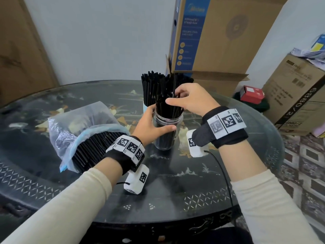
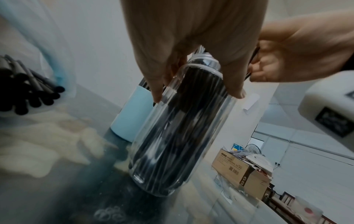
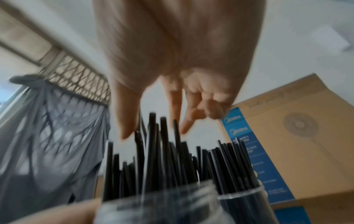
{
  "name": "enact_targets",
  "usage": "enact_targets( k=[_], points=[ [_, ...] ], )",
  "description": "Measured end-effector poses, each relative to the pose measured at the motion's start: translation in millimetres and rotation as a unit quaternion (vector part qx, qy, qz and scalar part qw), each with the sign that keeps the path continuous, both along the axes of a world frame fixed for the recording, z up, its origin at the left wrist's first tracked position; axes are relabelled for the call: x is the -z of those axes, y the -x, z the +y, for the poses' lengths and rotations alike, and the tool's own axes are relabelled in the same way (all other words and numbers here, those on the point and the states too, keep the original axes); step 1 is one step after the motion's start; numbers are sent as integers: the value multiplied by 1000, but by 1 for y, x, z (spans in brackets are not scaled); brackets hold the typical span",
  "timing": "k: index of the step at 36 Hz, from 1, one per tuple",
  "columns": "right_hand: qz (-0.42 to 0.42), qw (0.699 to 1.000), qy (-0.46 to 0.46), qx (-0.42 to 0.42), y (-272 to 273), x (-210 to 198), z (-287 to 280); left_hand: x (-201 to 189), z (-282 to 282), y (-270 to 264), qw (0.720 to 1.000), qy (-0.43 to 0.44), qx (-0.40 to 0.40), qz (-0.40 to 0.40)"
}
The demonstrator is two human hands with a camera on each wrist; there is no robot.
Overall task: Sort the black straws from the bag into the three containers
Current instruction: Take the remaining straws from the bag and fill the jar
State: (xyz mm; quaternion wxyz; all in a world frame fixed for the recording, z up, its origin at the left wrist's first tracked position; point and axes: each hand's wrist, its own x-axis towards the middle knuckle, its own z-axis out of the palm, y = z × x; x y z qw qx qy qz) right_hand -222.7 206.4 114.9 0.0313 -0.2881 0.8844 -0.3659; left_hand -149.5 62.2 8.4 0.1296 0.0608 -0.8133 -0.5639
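A clear jar [image 1: 165, 138] [image 2: 182, 136] [image 3: 162, 209] packed with black straws stands upright at the table's middle. My left hand [image 1: 149, 124] [image 2: 191, 45] grips its upper wall, thumb on one side and fingers on the other. Over the jar's mouth, my right hand [image 1: 190, 99] [image 3: 172, 60] pinches a few black straws [image 1: 174, 92] by their tops. A plastic bag [image 1: 73, 127] lies on its side at the left, with many straws [image 1: 93, 150] [image 2: 28, 94] showing at its mouth. Behind the jar stand a pale blue container [image 1: 145, 107] [image 2: 132, 115] and a second clear container [image 3: 243, 201], both full of straws.
The round dark table [image 1: 175, 182] has a glass top whose edge runs close on the right. A tall cardboard fan box [image 1: 211, 41] rises just behind the containers. More cardboard boxes [image 1: 299, 95] and a red box [image 1: 251, 94] sit on the floor at the right.
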Motion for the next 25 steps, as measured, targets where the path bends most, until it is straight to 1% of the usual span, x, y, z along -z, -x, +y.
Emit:
enact_targets(
  k=[2, 4, 6, 8, 10, 13, 14, 16, 18, 20, 22, 23, 25],
  points=[
    [79, 997, -13, 17, 0, 2, -1, 0, 1, 0, 1000, 5, -1, 0],
    [162, 987, 9, 15, -3, 6, -4, 2, 1, 0, 1000, 4, -2, 0],
    [214, 975, 42, -32, -6, 10, -8, 3, 2, 0, 1000, 4, 1, 5],
    [243, 965, 38, -94, -8, 15, -11, 3, 2, 0, 1000, 3, 3, 10],
    [242, 961, 5, -131, -9, 21, -13, 3, 2, 0, 1000, 5, 5, 15],
    [226, 963, -74, -125, -9, 29, -12, 2, 2, -1, 1000, 13, 4, 17],
    [219, 966, -84, -113, -10, 31, -10, 2, 1, 0, 1000, 13, 4, 18],
    [210, 972, -63, -89, -13, 31, -8, 2, 2, -1, 1000, 13, 8, 19],
    [223, 971, -47, -77, -17, 29, -8, 3, 3, -1, 1000, 16, 16, 19],
    [241, 963, -88, -81, -20, 30, -9, 2, 4, -2, 999, 29, 18, 19],
    [236, 957, -145, -81, -22, 30, -11, 0, 7, -3, 999, 37, 21, 23],
    [237, 956, -152, -77, -23, 29, -12, -1, 8, -4, 999, 35, 25, 18],
    [253, 957, -126, -65, -25, 27, -13, -2, 7, -9, 999, 25, 33, -8]
  ],
)
